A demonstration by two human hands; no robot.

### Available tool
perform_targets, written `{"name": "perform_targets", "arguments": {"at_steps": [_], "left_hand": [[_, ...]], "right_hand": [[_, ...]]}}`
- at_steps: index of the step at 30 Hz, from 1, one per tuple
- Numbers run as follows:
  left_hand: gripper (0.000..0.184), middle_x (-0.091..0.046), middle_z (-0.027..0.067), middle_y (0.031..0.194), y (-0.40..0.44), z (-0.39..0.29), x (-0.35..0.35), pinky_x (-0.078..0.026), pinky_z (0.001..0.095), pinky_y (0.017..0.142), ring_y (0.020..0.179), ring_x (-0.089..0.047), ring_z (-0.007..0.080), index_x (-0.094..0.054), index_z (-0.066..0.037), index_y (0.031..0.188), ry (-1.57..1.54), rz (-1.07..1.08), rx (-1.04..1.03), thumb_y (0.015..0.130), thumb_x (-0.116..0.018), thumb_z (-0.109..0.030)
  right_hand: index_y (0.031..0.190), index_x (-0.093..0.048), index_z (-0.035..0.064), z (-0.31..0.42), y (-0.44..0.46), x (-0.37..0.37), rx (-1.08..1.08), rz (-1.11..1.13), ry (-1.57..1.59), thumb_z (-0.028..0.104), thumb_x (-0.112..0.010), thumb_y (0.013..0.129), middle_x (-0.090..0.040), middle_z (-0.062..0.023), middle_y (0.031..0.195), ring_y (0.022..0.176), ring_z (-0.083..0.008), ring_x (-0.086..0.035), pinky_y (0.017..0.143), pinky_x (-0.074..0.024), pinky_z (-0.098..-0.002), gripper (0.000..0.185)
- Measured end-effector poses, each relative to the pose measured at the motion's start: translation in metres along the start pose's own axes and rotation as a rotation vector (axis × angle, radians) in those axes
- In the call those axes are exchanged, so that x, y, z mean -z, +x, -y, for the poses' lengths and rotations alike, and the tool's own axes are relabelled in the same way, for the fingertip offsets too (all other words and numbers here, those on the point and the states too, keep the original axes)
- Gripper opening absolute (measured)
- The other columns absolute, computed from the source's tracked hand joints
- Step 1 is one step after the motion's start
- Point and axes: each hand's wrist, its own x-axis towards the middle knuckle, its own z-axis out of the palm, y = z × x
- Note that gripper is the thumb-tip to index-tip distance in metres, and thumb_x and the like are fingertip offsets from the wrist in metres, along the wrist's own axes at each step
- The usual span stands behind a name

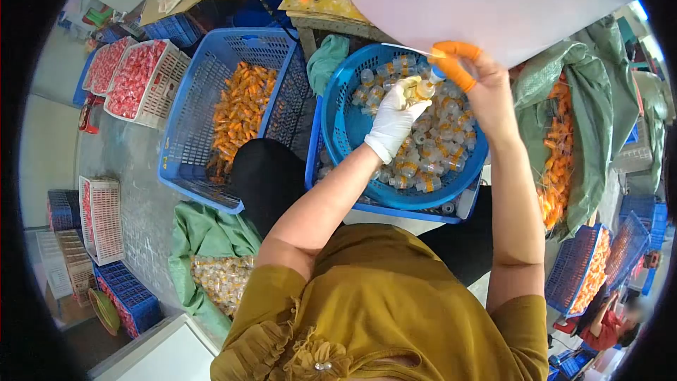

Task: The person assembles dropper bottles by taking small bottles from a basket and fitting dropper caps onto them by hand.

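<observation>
My left hand (396,118), in a white glove, is closed around a small clear plastic bottle (425,89) with a yellowish tint, above the round blue basket (334,116). Just to its right is my right hand (486,81), with orange finger covers on the thumb and forefinger. Those fingers pinch a thin white stick (405,48) that points left over the basket's far rim. A small blue piece shows between the two hands; I cannot tell which hand holds it. Many small clear bottles (431,148) with orange bands fill much of the basket.
Left of the basket stands a blue crate (185,148) holding orange pieces (243,109). A green sack (204,229) of clear bottles lies near my left side. At right, a green sack (589,99) holds more orange pieces. Another person (605,328) sits at far right.
</observation>
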Motion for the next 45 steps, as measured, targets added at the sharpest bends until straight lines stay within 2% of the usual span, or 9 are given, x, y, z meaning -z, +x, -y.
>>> {"name": "perform_targets", "arguments": {"at_steps": [14, 20, 23, 26, 29, 35, 40, 44, 45], "left_hand": [[0.043, -0.06, 0.002, 0.114, 0.0, -0.009, -0.002, -0.046, 0.0249, 0.092, 0.105, -0.057, 0.0106, -0.053, -0.005, 0.123, -0.051, 0.015, 0.028, 0.083, -0.068, -0.001], [0.049, -0.06, 0.0057, 0.113, -0.001, -0.009, -0.001, -0.048, 0.0246, 0.09, 0.104, -0.059, 0.013, -0.048, -0.001, 0.126, -0.068, -0.004, 0.051, 0.081, -0.068, 0.002], [0.045, -0.063, 0.0051, 0.108, -0.006, -0.004, 0.004, -0.048, 0.024, 0.086, 0.098, -0.06, 0.0123, -0.05, -0.001, 0.123, 0.044, 0.018, -0.026, 0.083, -0.068, -0.001], [0.04, -0.065, 0.0046, 0.103, -0.018, -0.006, 0.01, -0.048, 0.0236, 0.081, 0.091, -0.061, 0.0123, -0.052, -0.001, 0.12, 0.226, -0.02, -0.011, 0.084, -0.069, -0.005], [0.031, -0.064, 0.0027, 0.096, -0.032, -0.021, 0.023, -0.047, 0.0215, 0.072, 0.08, -0.059, 0.01, -0.057, -0.002, 0.116, 0.164, 0.008, 0.234, 0.087, -0.066, -0.01], [0.031, -0.06, 0.0024, 0.079, -0.058, -0.045, 0.034, -0.042, 0.0212, 0.056, 0.062, -0.05, 0.0073, -0.058, 0.001, 0.116, -0.436, 0.413, 0.746, 0.096, -0.053, -0.021], [0.042, -0.066, 0.0158, 0.093, -0.074, -0.057, 0.008, -0.041, 0.0211, 0.051, 0.055, -0.054, 0.011, -0.059, 0.007, 0.11, -0.464, 0.479, 0.705, 0.095, -0.055, -0.032], [0.042, -0.065, 0.0159, 0.099, -0.084, -0.063, -0.005, -0.051, 0.0276, 0.07, 0.077, -0.062, 0.0174, -0.058, 0.005, 0.114, -0.57, 0.593, 0.781, 0.092, -0.061, -0.031], [0.039, -0.064, 0.0144, 0.1, -0.09, -0.069, -0.017, -0.05, 0.0299, 0.075, 0.079, -0.062, 0.0194, -0.058, 0.0, 0.115, -0.024, 0.499, 0.384, 0.087, -0.066, -0.026]], "right_hand": [[0.107, -0.067, 0.0049, -0.012, -0.003, -0.001, -0.096, 0.011, 0.418, 0.005, -0.067, 0.086, -0.069, -0.002, 0.102, 0.097, -0.01, -0.06, 0.089, -0.0458, -0.0254, 0.021], [0.108, -0.067, 0.0047, 0.013, -0.005, 0.004, -0.075, -0.061, 0.268, 0.006, -0.07, 0.082, -0.069, -0.0028, 0.101, 0.096, -0.012, -0.062, 0.088, -0.0477, -0.0274, 0.026], [0.104, -0.066, 0.0038, 0.019, -0.013, 0.012, 0.258, -0.087, -0.017, 0.003, -0.07, 0.079, -0.068, -0.0059, 0.1, 0.095, -0.0171, -0.064, 0.085, -0.0489, -0.0281, 0.026], [0.105, -0.061, 0.003, 0.012, -0.039, 0.017, 0.253, 0.238, -0.199, -0.004, -0.067, 0.078, -0.063, -0.0114, 0.103, 0.1, -0.0259, -0.061, 0.085, -0.0493, -0.0326, 0.029], [0.1, -0.062, 0.0023, -0.034, -0.061, 0.037, 0.289, 0.135, -0.518, -0.003, -0.066, 0.078, -0.062, -0.0123, 0.1, 0.092, -0.0309, -0.06, 0.08, -0.0498, -0.0359, 0.024], [0.098, -0.065, 0.005, -0.004, -0.07, 0.057, 0.336, 0.269, -0.337, 0.0, -0.069, 0.074, -0.063, -0.0092, 0.099, 0.09, -0.0299, -0.059, 0.081, -0.0495, -0.0372, 0.025], [0.092, -0.065, 0.0041, 0.014, -0.08, 0.051, 0.439, 0.366, -0.281, -0.001, -0.07, 0.07, -0.064, -0.0081, 0.097, 0.091, -0.0283, -0.06, 0.075, -0.0515, -0.037, 0.023], [0.09, -0.066, 0.003, 0.007, -0.085, 0.06, 0.323, 0.335, -0.182, -0.003, -0.068, 0.074, -0.063, -0.0095, 0.093, 0.084, -0.0277, -0.06, 0.072, -0.0504, -0.0356, 0.017], [0.091, -0.065, 0.0025, 0.005, -0.087, 0.062, 0.24, 0.388, -0.208, 0.0, -0.068, 0.078, -0.063, -0.0102, 0.092, 0.08, -0.0278, -0.059, 0.071, -0.0497, -0.0345, 0.014]]}}
